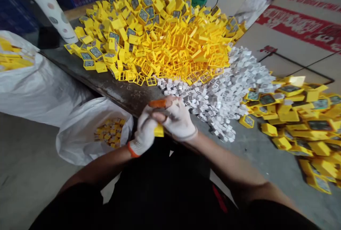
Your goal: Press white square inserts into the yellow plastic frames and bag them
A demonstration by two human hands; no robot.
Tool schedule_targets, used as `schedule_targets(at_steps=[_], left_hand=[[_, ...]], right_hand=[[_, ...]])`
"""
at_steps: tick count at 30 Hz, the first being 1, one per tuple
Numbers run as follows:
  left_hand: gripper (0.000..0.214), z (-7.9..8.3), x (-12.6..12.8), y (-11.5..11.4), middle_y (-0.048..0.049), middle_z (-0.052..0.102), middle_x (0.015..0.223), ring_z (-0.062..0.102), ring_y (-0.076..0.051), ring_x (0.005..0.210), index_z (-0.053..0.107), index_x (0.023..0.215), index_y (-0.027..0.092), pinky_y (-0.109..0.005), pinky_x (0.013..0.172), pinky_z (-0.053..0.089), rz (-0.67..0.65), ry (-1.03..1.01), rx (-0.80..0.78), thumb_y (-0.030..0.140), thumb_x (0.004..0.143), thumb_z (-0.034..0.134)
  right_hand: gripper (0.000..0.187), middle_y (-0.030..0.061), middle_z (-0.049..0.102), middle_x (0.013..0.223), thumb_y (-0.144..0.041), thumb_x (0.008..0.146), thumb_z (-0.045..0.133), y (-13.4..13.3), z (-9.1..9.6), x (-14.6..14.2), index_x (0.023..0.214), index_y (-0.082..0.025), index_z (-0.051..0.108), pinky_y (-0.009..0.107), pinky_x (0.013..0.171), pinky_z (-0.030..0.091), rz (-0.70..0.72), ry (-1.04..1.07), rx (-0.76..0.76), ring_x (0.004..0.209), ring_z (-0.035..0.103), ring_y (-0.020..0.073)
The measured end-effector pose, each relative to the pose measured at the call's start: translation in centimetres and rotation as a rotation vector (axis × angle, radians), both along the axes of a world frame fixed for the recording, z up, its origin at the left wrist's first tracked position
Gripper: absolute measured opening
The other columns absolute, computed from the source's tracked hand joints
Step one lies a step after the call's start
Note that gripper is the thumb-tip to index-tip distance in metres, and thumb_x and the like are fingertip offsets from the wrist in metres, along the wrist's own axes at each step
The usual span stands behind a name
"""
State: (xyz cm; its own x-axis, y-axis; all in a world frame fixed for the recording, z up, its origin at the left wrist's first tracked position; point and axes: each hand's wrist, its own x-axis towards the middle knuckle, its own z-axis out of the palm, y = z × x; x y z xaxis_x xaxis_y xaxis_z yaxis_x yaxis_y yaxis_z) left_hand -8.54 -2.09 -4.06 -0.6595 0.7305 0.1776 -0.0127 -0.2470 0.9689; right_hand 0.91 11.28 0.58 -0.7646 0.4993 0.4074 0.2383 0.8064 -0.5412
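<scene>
Worktop (114,93) edge runs right under the work: the gloved right hand (179,120) is closed on an orange-handled tool (157,103), the left hand's (144,133) grip is unclear — one slip could scatter the white pieces (218,98).

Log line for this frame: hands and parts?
hands: left hand, right hand, gloved, together | at hands: orange-handled tool, yellow plastic piece | nearby: white square pieces, yellow frames, white sack

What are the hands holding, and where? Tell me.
The right hand grips orange-handled snips by the handle; the left hand holds a yellow plastic piece, exact hold hidden.
</scene>
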Motion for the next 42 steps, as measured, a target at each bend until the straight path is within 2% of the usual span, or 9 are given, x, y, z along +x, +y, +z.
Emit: schedule_targets(at_steps=[4, 9, 15, 19, 25, 32, 36, 40, 42], left_hand=[[0.034, -3.6, -6.2, -6.2, -0.0155, 0.086, 0.138, 0.075, -0.039, 0.139, 0.086, 0.100, 0.023, -0.059, 0.129, 0.058, 0.323, 0.300, -0.161, 0.051, 0.104, 0.066], [0.035, -4.8, -10.9, -11.9, -0.0146, 0.086, 0.140, 0.075, -0.041, 0.143, 0.088, 0.120, 0.023, -0.058, 0.137, 0.050, 0.361, 0.305, -0.579, 0.038, 0.090, 0.077], [0.028, 0.0, -6.8, -6.0, -0.0080, 0.091, 0.121, 0.087, -0.029, 0.111, 0.091, 0.116, 0.023, -0.039, 0.108, 0.068, 0.135, 0.234, -0.409, 0.030, 0.100, 0.070], [0.029, 1.2, -4.3, -2.2, -0.0081, 0.092, 0.120, 0.088, -0.025, 0.102, 0.091, 0.121, 0.021, -0.035, 0.094, 0.068, 0.034, 0.147, -0.324, 0.025, 0.103, 0.067], [0.030, 1.0, -2.8, -2.8, -0.0081, 0.091, 0.120, 0.085, -0.023, 0.101, 0.090, 0.121, 0.019, -0.034, 0.093, 0.067, 0.088, 0.113, -0.352, 0.026, 0.103, 0.067], [0.028, 2.5, -1.9, -2.6, -0.0108, 0.091, 0.123, 0.085, -0.023, 0.098, 0.089, 0.118, 0.018, -0.032, 0.086, 0.068, 0.112, 0.088, -0.322, 0.032, 0.102, 0.071], [0.041, 3.9, -1.7, -1.2, -0.0143, 0.089, 0.131, 0.086, -0.023, 0.097, 0.086, 0.127, 0.018, -0.030, 0.077, 0.068, 0.022, -0.110, -0.285, 0.046, 0.097, 0.084], [0.045, 4.3, 0.4, -0.7, -0.0101, 0.090, 0.110, 0.083, -0.023, 0.084, 0.088, 0.114, 0.020, -0.033, 0.073, 0.070, -0.244, -0.176, -0.377, 0.054, 0.087, 0.099], [0.039, 3.9, 1.8, -0.8, -0.0074, 0.089, 0.100, 0.081, -0.023, 0.082, 0.089, 0.101, 0.021, -0.033, 0.076, 0.070, -0.371, -0.184, -0.420, 0.052, 0.083, 0.104]], right_hand=[[0.036, 0.0203, 0.082, 0.145, -0.028, 0.115, 0.057, 7.0, 1.9, -5.9, 0.135, -0.021, 0.086, 0.064, 0.120, 0.043, -0.133, -0.584, 0.280, 0.138, 0.067, 0.0399], [0.049, 0.0248, 0.078, 0.151, -0.016, 0.116, 0.040, 9.5, 1.4, -9.1, 0.143, -0.014, 0.081, 0.062, 0.119, 0.044, -0.016, -0.762, 0.402, 0.143, 0.065, 0.0413], [0.050, 0.0254, 0.077, 0.153, -0.024, 0.118, 0.047, 8.2, 1.7, -6.7, 0.161, -0.016, 0.070, 0.059, 0.120, 0.044, -0.059, -0.723, 0.387, 0.142, 0.067, 0.0402], [0.053, 0.0269, 0.075, 0.156, -0.012, 0.118, 0.035, 8.0, 2.8, -8.2, 0.152, -0.012, 0.075, 0.059, 0.121, 0.046, -0.032, -0.781, 0.364, 0.148, 0.067, 0.0404], [0.057, 0.0274, 0.075, 0.156, -0.005, 0.114, 0.030, 8.8, 2.6, -10.0, 0.146, -0.009, 0.078, 0.065, 0.128, 0.040, 0.039, -0.701, 0.309, 0.149, 0.065, 0.0417], [0.038, 0.0300, 0.077, 0.151, -0.012, 0.107, 0.051, 9.1, 3.0, -7.7, 0.128, -0.010, 0.083, 0.064, 0.126, 0.040, 0.049, -0.528, 0.117, 0.140, 0.067, 0.0407], [0.025, 0.0138, 0.085, 0.117, -0.033, 0.109, 0.065, 8.2, 2.8, -1.5, 0.118, -0.016, 0.081, 0.040, 0.097, 0.059, 0.117, -0.416, -0.132, 0.105, 0.076, 0.0253], [0.056, 0.0008, 0.076, 0.086, -0.074, 0.091, 0.088, 4.1, -0.2, 7.9, 0.092, -0.020, 0.074, 0.026, 0.071, 0.056, 0.397, -0.043, -0.951, 0.078, 0.066, 0.0146], [0.071, -0.0026, 0.071, 0.080, -0.084, 0.073, 0.099, 1.2, -1.9, 11.9, 0.088, -0.021, 0.070, 0.024, 0.065, 0.054, 0.360, 0.110, -1.244, 0.071, 0.062, 0.0123]])
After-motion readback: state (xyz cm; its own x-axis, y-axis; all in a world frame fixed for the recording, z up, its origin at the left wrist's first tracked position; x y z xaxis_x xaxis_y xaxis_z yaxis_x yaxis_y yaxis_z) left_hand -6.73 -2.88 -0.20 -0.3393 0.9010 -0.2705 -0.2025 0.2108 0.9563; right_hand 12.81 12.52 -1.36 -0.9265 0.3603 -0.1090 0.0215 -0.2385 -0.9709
